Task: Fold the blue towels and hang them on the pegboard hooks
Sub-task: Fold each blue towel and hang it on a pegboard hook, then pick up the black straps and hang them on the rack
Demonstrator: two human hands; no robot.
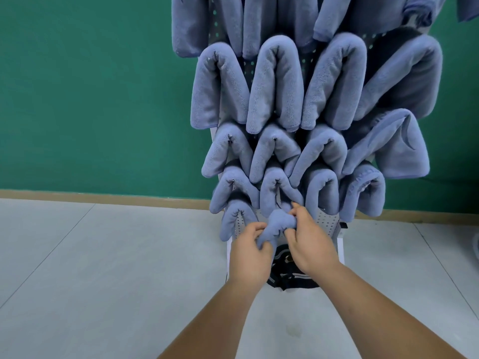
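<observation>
Blue terry cloth fills the head view: we see folded towels (pixel 276 81) hanging in rows on the white pegboard (pixel 327 222) before a green wall (pixel 90 94). Low on the board, our left hand (pixel 250 252) and right hand (pixel 309 243) both grip one bunched towel (pixel 277 225), fingers curled into it, above the grey floor (pixel 103 268).

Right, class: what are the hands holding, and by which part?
One bunched blue towel: left hand grips its left end, right hand its right end.
</observation>
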